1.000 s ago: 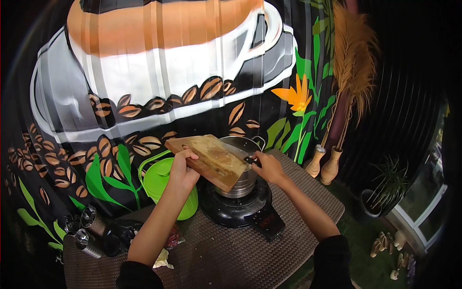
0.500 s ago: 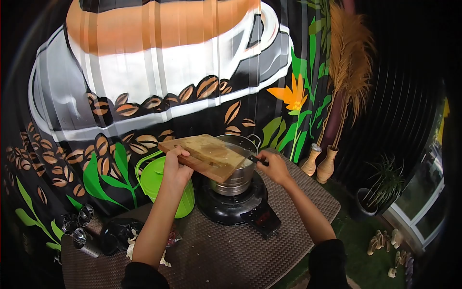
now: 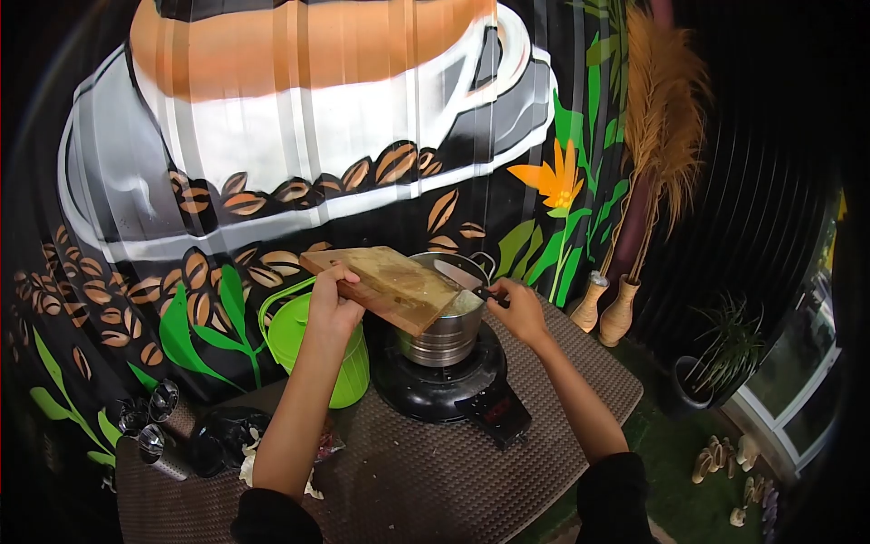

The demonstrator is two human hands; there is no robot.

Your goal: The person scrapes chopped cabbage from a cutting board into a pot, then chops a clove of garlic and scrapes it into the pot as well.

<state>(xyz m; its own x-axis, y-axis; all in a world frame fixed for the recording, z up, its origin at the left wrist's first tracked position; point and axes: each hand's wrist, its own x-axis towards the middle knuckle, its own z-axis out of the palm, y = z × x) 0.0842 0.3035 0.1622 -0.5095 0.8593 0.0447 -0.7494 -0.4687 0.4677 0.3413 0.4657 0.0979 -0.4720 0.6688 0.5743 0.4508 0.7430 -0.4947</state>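
My left hand (image 3: 334,302) grips the left edge of a wooden cutting board (image 3: 390,283), thumb on top. The board slopes down to the right over a steel pot (image 3: 441,340), its lower end across the rim. My right hand (image 3: 518,311) is closed around the black handle of a knife (image 3: 490,295) beside the board's low end, above the pot. Its blade is hard to make out. Pale food pieces (image 3: 464,304) show in the pot next to the board. The pot stands on a black electric stove (image 3: 426,390).
A lime green lidded bucket (image 3: 349,385) stands left of the stove on the brown woven-textured table (image 3: 399,490). Metal-topped containers (image 3: 161,453) and a black plastic bag (image 3: 222,440) sit at the table's left. A painted wall rises behind; vases (image 3: 619,313) stand at the right.
The knife has moved off the board's surface to its lower end by the pot. The board has tipped slightly, and pale food in the pot shows more. The view has shifted slightly.
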